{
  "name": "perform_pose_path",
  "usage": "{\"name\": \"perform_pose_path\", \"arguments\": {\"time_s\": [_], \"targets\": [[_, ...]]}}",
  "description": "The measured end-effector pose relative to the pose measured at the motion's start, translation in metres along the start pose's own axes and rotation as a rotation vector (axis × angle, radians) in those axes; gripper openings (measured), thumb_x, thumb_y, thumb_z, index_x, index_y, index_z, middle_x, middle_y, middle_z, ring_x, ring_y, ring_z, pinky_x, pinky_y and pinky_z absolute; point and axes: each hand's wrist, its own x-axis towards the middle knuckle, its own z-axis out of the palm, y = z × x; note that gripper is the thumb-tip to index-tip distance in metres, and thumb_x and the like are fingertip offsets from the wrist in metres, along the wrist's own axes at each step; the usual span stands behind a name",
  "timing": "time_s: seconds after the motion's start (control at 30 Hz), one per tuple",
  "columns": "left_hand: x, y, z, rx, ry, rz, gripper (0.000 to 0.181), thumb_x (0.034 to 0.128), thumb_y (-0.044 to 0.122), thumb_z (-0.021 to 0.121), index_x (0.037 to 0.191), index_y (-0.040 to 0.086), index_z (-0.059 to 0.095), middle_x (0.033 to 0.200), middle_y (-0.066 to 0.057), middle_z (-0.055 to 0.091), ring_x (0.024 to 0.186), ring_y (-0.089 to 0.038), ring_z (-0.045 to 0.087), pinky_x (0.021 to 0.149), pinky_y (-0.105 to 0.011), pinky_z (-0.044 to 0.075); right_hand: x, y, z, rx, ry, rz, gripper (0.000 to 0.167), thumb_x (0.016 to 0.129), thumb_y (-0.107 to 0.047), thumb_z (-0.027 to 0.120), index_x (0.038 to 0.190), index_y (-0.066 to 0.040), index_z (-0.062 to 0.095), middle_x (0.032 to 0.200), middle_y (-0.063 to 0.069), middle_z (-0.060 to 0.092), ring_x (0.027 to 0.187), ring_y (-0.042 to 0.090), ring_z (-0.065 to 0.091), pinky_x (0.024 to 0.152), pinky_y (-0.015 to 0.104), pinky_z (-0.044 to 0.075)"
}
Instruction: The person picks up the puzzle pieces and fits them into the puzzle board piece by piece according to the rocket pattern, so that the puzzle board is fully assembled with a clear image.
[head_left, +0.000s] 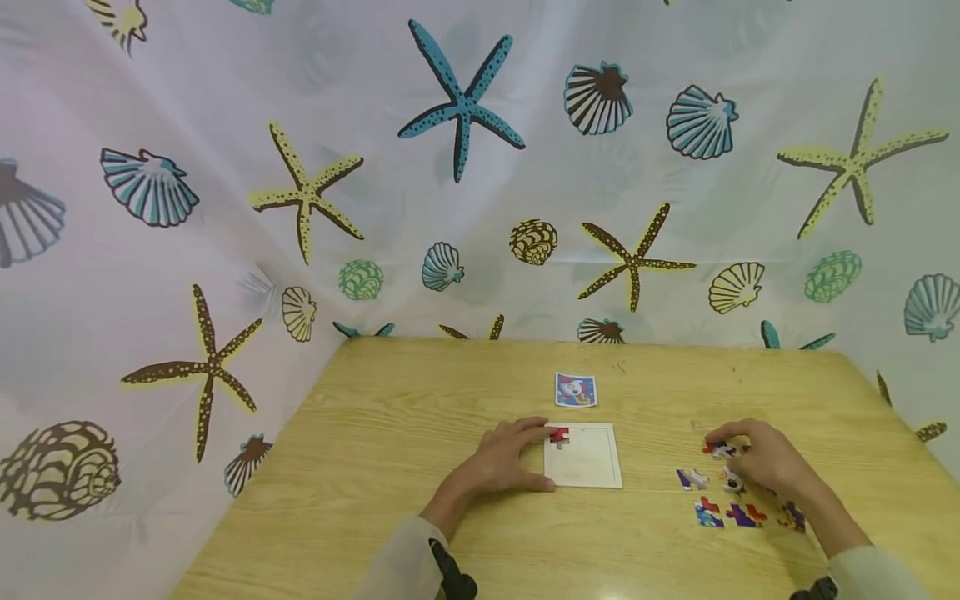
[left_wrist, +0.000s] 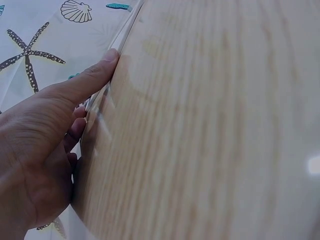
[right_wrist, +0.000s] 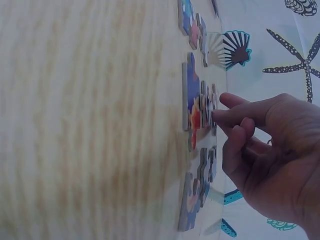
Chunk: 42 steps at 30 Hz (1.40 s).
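Observation:
A white square puzzle tray [head_left: 583, 477] lies on the table, with a red puzzle piece [head_left: 560, 434] in its upper left corner. My left hand [head_left: 504, 457] rests along the tray's left side, the thumb by the lower left corner and a fingertip near the red piece. In the left wrist view the thumb of the left hand [left_wrist: 75, 92] lies nearly straight. On the right, my right hand [head_left: 772, 457] reaches over loose puzzle pieces [head_left: 742, 515], its fingertips at a red-and-white piece [head_left: 722, 451]. Another piece [head_left: 732, 480] is near the thumb. The right hand [right_wrist: 272, 145] partly hides the farther pieces.
A small picture card [head_left: 576, 390] with a cartoon figure lies behind the tray. Nearer me are a purple-and-white piece [head_left: 692, 479] and a blue-and-red piece [head_left: 708, 512]. A curtain [head_left: 525, 183] with shells and starfish surrounds the wooden table [head_left: 435, 375].

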Motion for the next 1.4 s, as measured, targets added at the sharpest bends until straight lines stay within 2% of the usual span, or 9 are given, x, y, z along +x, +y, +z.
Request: {"name": "perform_pose_path", "arguments": {"time_s": [0.3, 0.47, 0.53, 0.97, 1.2, 1.4], "targets": [[0.0008, 0.0004, 0.0007, 0.008, -0.006, -0.030, 0.084, 0.0851, 0.053, 0.082, 0.158, 0.032, 0.046, 0.168, 0.005, 0.031, 0.154, -0.032, 0.026, 0.117, -0.057, 0.021, 0.0037, 0.0007, 0.0014, -0.065, 0.055, -0.002, 0.032, 0.089, 0.008, 0.065, 0.119, 0.004, 0.074, 0.134, 0.041, 0.056, 0.053, 0.014, 0.040, 0.047, 0.030, 0.037], [0.0007, 0.0003, -0.0010, -0.001, -0.011, -0.018, 0.084, 0.0856, 0.053, 0.082, 0.158, 0.031, 0.046, 0.168, 0.003, 0.032, 0.155, -0.035, 0.024, 0.116, -0.058, 0.021, 0.0043, 0.0023, 0.0027, -0.055, 0.071, 0.003, 0.030, 0.092, 0.008, 0.062, 0.118, 0.003, 0.075, 0.135, 0.042, 0.055, 0.049, 0.013, 0.043, 0.045, 0.028, 0.038], [0.0008, 0.0000, -0.0016, -0.006, -0.009, -0.013, 0.084, 0.0855, 0.053, 0.082, 0.158, 0.031, 0.046, 0.168, 0.003, 0.032, 0.155, -0.035, 0.024, 0.117, -0.059, 0.021, 0.0045, 0.0019, 0.0024, -0.037, 0.070, 0.006, 0.031, 0.092, 0.009, 0.060, 0.118, 0.004, 0.075, 0.136, 0.043, 0.053, 0.044, 0.012, 0.040, 0.043, 0.027, 0.037], [-0.0010, -0.0006, 0.0005, -0.022, -0.010, -0.007, 0.084, 0.0851, 0.053, 0.082, 0.158, 0.030, 0.046, 0.168, 0.003, 0.032, 0.154, -0.034, 0.024, 0.117, -0.059, 0.020, 0.0043, -0.0013, 0.0000, 0.010, 0.002, 0.064, 0.036, 0.088, 0.011, 0.064, 0.122, 0.005, 0.073, 0.141, 0.045, 0.048, 0.041, 0.013, 0.040, 0.042, 0.029, 0.041], [-0.0024, 0.0004, 0.0042, -0.021, -0.015, -0.005, 0.084, 0.0853, 0.052, 0.082, 0.158, 0.030, 0.046, 0.169, 0.003, 0.031, 0.155, -0.035, 0.023, 0.118, -0.061, 0.018, 0.0006, 0.0017, -0.0008, -0.014, -0.002, 0.057, 0.038, 0.085, 0.007, 0.065, 0.122, 0.004, 0.074, 0.122, 0.036, 0.066, 0.041, 0.012, 0.040, 0.041, 0.029, 0.040], [-0.0010, 0.0009, 0.0014, -0.001, -0.011, -0.011, 0.084, 0.0853, 0.053, 0.082, 0.158, 0.030, 0.046, 0.169, 0.003, 0.032, 0.155, -0.035, 0.024, 0.119, -0.061, 0.017, 0.0051, 0.0034, -0.0009, -0.047, 0.027, 0.025, 0.039, 0.085, 0.003, 0.064, 0.123, 0.002, 0.073, 0.113, 0.028, 0.070, 0.041, 0.012, 0.041, 0.040, 0.028, 0.039]]}}
